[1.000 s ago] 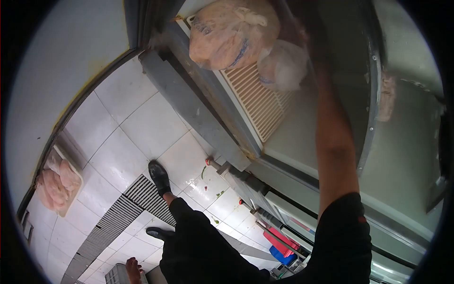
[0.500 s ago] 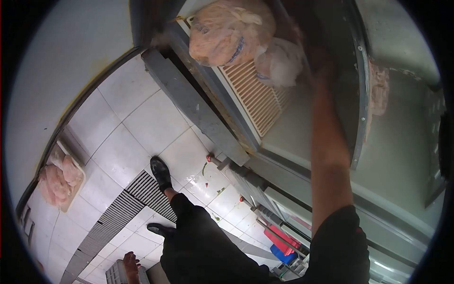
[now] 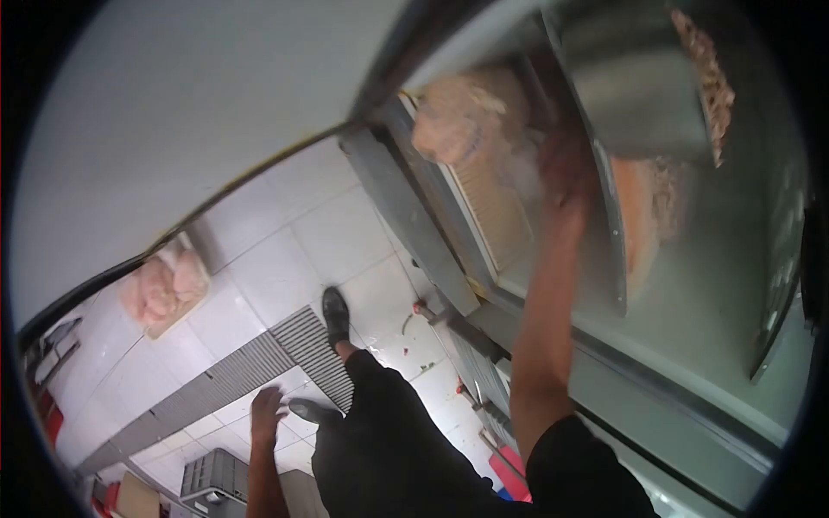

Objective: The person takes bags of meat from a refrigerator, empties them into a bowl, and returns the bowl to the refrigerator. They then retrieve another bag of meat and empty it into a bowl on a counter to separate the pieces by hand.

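The right hand (image 3: pixel 566 168) is raised into the open fridge compartment, at the edge of a steel tray (image 3: pixel 604 224), with the bagged meat (image 3: pixel 462 121) lying just left of it on the fridge's slatted shelf (image 3: pixel 496 216). The picture is blurred, so whether its fingers grip the tray or only press on it I cannot tell. The left hand (image 3: pixel 266 406) hangs low over the tiled floor (image 3: pixel 285 250), fingers loosely spread and holding nothing. Compared with half a second ago the view has swung (the bag now sits further right), the tray has slid out over the arm, and the left hand has come fully into sight.
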Demonstrator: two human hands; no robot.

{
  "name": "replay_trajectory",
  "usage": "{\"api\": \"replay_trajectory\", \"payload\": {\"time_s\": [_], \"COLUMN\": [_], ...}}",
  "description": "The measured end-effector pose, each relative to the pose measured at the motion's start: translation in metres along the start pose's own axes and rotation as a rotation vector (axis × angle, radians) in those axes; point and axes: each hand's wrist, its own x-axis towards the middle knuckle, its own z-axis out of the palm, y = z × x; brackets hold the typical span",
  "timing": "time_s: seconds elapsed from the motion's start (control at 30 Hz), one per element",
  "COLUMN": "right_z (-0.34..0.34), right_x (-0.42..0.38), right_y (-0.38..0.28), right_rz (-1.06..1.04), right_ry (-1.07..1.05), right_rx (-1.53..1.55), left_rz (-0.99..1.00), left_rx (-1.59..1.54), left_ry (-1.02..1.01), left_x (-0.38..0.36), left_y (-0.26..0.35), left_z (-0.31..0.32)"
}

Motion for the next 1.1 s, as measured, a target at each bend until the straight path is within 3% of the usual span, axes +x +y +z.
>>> {"api": "replay_trajectory", "payload": {"time_s": [0.03,0.13,0.23,0.3,0.33,0.37,0.4,0.47,0.57,0.63,0.7,0.73,0.83,0.87,0.9,0.97,1.0,1.07,1.1], "right_z": [0.021,0.077,0.146,0.180,0.185,0.209,0.223,0.240,0.277,0.303,0.321,0.329,0.327,0.326,0.325,0.313,0.314,0.309,0.307], "right_x": [-0.028,-0.122,-0.237,-0.316,-0.351,-0.378,-0.406,-0.458,-0.534,-0.593,-0.662,-0.693,-0.796,-0.887,-0.919,-0.981,-0.996,-1.052,-1.078], "right_y": [0.008,0.046,0.066,0.056,0.057,0.028,0.018,0.008,-0.005,-0.003,-0.002,-0.021,-0.043,-0.092,-0.128,-0.127,-0.126,-0.152,-0.155], "right_rz": [0.072,0.325,0.674,0.835,0.764,0.761,0.627,0.331,0.191,0.032,0.707,0.803,0.784,0.932,1.076,1.185,1.266,1.397,1.484], "right_ry": [-0.031,-0.097,-0.157,-0.447,-0.772,-0.998,-1.107,-1.284,-1.302,-1.498,-1.589,-1.626,-1.711,-1.802,-1.767,-1.842,-1.815,-1.953,-2.043], "right_rx": [0.070,0.198,0.018,-0.272,-0.509,-0.502,-0.491,-0.533,-0.589,-0.624,-0.158,-0.201,-0.270,-0.045,0.148,0.108,0.037,0.001,-0.006], "left_rz": [0.088,0.142,0.257,0.319,0.356,0.455,0.555,0.659,0.800,0.842,0.895,0.911,1.078,1.057,0.967,0.788,0.809,0.806,0.884], "left_rx": [-0.094,-0.252,-0.571,-0.903,-0.934,-1.038,-1.137,-1.206,-1.354,-1.392,-1.266,-1.187,-1.022,-0.902,-0.814,-0.684,-0.647,-0.437,-0.483], "left_ry": [-0.026,-0.272,-0.448,-0.495,-0.435,-0.338,-0.246,-0.153,0.051,0.346,0.573,0.599,0.758,0.820,0.982,1.212,1.268,1.344,1.224], "left_x": [0.006,-0.019,-0.060,-0.076,-0.090,-0.104,-0.119,-0.150,-0.202,-0.239,-0.283,-0.315,-0.386,-0.434,-0.449,-0.519,-0.530,-0.574,-0.605], "left_y": [0.008,0.111,0.165,0.157,0.140,0.122,0.105,0.071,0.032,-0.010,-0.060,-0.087,-0.188,-0.263,-0.302,-0.360,-0.381,-0.440,-0.462], "left_z": [0.017,0.077,0.093,0.068,0.048,0.030,0.012,-0.029,-0.071,-0.103,-0.126,-0.138,-0.167,-0.185,-0.193,-0.209,-0.218,-0.242,-0.251]}}
